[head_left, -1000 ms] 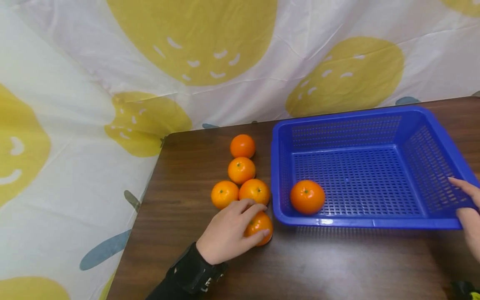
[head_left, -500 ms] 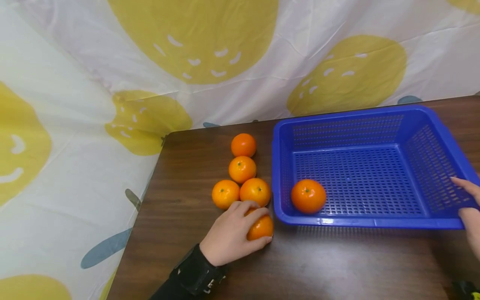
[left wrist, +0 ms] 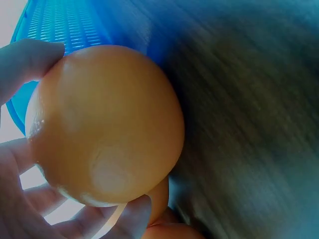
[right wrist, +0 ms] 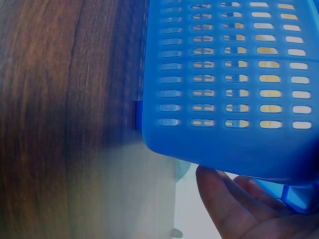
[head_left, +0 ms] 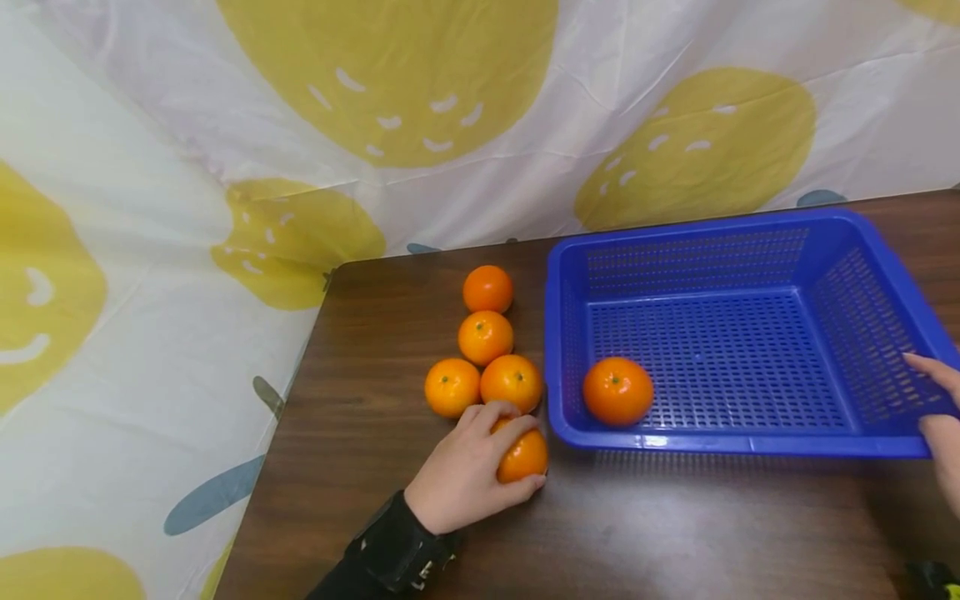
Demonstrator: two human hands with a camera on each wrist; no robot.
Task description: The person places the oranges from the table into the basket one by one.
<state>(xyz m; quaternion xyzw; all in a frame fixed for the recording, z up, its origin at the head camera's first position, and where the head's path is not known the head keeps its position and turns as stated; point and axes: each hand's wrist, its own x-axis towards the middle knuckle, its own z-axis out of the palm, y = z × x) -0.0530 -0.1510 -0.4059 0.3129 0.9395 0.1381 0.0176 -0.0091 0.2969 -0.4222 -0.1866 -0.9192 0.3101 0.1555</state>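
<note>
My left hand (head_left: pixel 461 479) grips an orange (head_left: pixel 527 458) on the table, thumb at its near side and fingers over its far side. In the left wrist view that orange (left wrist: pixel 109 124) fills the middle, with fingertips (left wrist: pixel 134 216) curled along its edge. My right hand (head_left: pixel 943 421) holds the right end of a blue plastic basket (head_left: pixel 705 444); in the right wrist view its fingers (right wrist: pixel 219 194) meet the basket's rim. One orange (head_left: pixel 618 392) lies inside the basket at the near left corner.
Several more oranges (head_left: pixel 485 337) sit left of the basket, bunched beyond my left hand; the nearest orange (head_left: pixel 512 383) is close to the basket wall. A lemon-patterned cloth (head_left: pixel 480 183) hangs behind and left of the brown wooden table (head_left: pixel 360 350).
My left thumb and fingers have closed in around the orange, the thumb moving down to its near side. The basket, my right hand and the other oranges stay put.
</note>
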